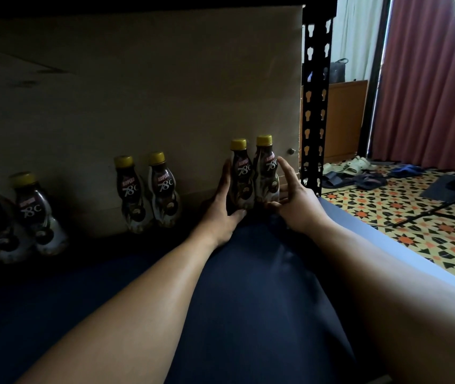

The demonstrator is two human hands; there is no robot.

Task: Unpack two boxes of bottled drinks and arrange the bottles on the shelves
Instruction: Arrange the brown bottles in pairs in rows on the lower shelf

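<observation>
**A:** Status, nearest first?

**B:** Two bare forearms reach in over the dark blue shelf [248, 286]. The left hand [225, 206] sits at 9 o'clock of the right pair of bottles [244, 181]. The right hand [299, 202] sits at 3 o'clock of it.

**A:** State of the fingers?

**B:** The left fingers [225, 176] are straight and laid flat up the side of the left bottle, thumb at its foot. The right fingers [285, 169] are spread fairly wide, index raised just beside the right bottle. Whether it touches, I cannot tell. Neither hand is wrapped round a bottle.

**A:** Step in hand?

**B:** In my judgement, placing and squaring up one pair. Its two bottles stand touching at the person's 1 o'clock, close to the back panel [165, 92] and near the black upright post [315, 106].

**A:** Orientation?

**B:** Long axis vertical, yellow caps up, labels facing the person. A middle pair [162, 189] stands at 11 o'clock and a left pair [36, 214] at 10 o'clock, with gaps between the pairs. The left pair leans in this view, which is probably the wide lens and not a true tilt.

**A:** Next move?

**B:** Likely: draw both hands off sideways and low, clear of the caps. The bottles look narrow at the foot and could topple. Then fetch more from the boxes, though no box is in view.

**A:** Beyond the shelf?

**B:** At 2 o'clock, a patterned floor [387, 212] with sandals [359, 164] on it.
</observation>
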